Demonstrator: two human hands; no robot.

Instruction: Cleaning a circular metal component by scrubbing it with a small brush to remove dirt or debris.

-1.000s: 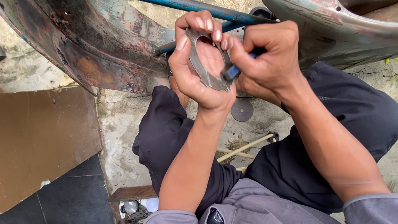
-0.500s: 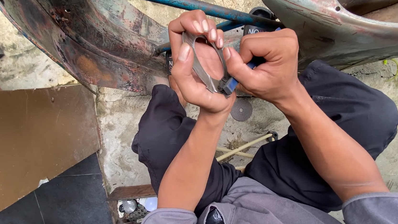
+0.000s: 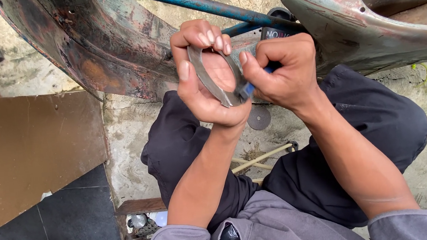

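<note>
Grey metal ring (image 3: 209, 79), upright, against blue-handled tool (image 3: 247, 89)

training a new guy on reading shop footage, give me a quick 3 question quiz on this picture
1. True or false: the left hand holds a curved grey metal piece.
2. What colour is the handle of the small tool pinched in the right hand? A) red B) blue C) yellow
3. Fill in: on the concrete floor between the person's knees lies a small dark round ____.

Key
1. True. The fingers curl over its top and the thumb presses its side.
2. B. A blue handle end shows where the tool meets the metal piece.
3. Disc. It lies flat below the hands, near a pale rod.
</note>
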